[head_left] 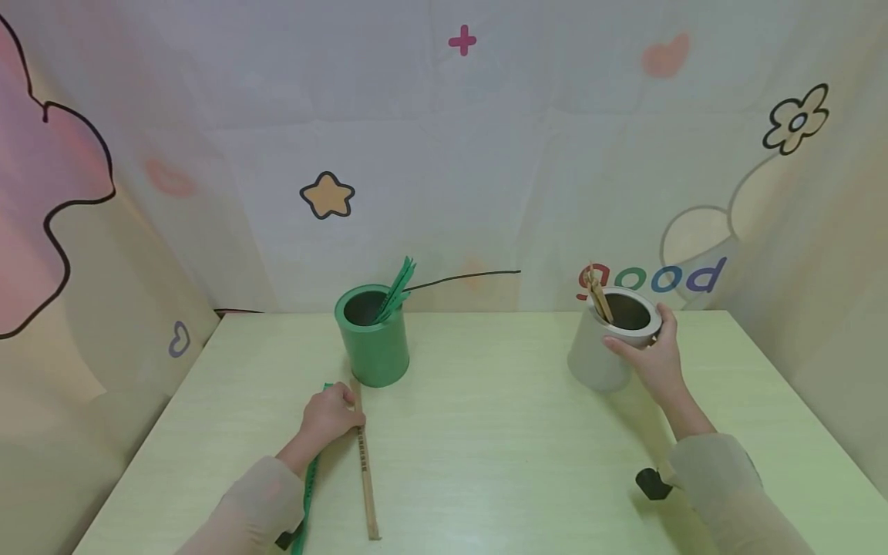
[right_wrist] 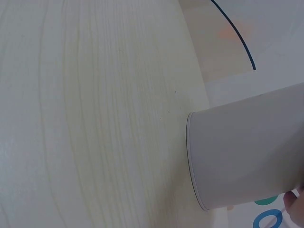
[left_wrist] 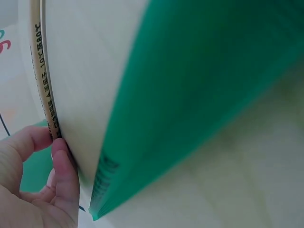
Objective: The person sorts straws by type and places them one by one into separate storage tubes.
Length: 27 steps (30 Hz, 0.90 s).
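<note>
My left hand (head_left: 329, 412) pinches the upper part of a long, thin brown wrapped straw (head_left: 365, 470) between thumb and fingers. Printed dark lettering runs along this straw in the left wrist view. A green wrapped straw (head_left: 310, 486) lies under my left wrist and looms large and blurred in the left wrist view. Beyond the left hand stands a green cup (head_left: 378, 354) with several green wrapped straws (head_left: 395, 293) leaning in it. On the right, my right hand (head_left: 655, 362) grips a white cup (head_left: 597, 358) near its rim. Brown wrapped straws (head_left: 598, 297) lean inside that cup.
The pale wooden table (head_left: 486, 462) meets a printed curtain (head_left: 430, 193) right behind both cups. The curtain also hangs along both sides. Dark wrist-camera pieces show at both cuffs, the right one (head_left: 654, 484) beside the sleeve.
</note>
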Tool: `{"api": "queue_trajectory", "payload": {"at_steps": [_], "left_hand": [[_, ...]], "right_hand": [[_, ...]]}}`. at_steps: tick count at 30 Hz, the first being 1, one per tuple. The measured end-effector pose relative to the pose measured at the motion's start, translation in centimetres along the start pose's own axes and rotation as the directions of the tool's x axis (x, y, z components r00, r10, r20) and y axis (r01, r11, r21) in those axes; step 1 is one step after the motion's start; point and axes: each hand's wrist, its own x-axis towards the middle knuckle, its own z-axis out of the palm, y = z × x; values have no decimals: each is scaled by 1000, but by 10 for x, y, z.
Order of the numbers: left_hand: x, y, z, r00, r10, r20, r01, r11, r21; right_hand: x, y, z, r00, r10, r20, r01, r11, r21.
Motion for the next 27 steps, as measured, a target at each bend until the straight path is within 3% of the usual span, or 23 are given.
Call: {"api": "queue_trajectory", "payload": {"at_steps": [5, 9, 13, 17, 21, 27], "left_hand": [[-1, -1, 1, 999, -35, 15, 36, 999, -30], [-4, -3, 1, 995, -72, 75, 82, 987, -141], [-8, -2, -1, 992, -66, 111, 92, 963, -254], [-13, 4, -2, 992, -40, 121, 78, 942, -327], [-18, 15, -5, 991, -1, 131, 57, 904, -424], [-23, 40, -15, 982, 116, 149, -21, 852, -523]], "right_hand": [[0, 0, 0, 1000, -2, -2, 2, 1000, -5], [0, 0, 0, 1000, -2, -1, 2, 1000, -13], [1, 1, 0, 1000, -4, -5, 4, 1000, -18], [1, 1, -1, 1000, -3, -8, 3, 1000, -14], [1, 1, -1, 1000, 1, -11, -1, 1000, -11], [0, 0, -1, 1000, 4, 0, -4, 1000, 3]]}}
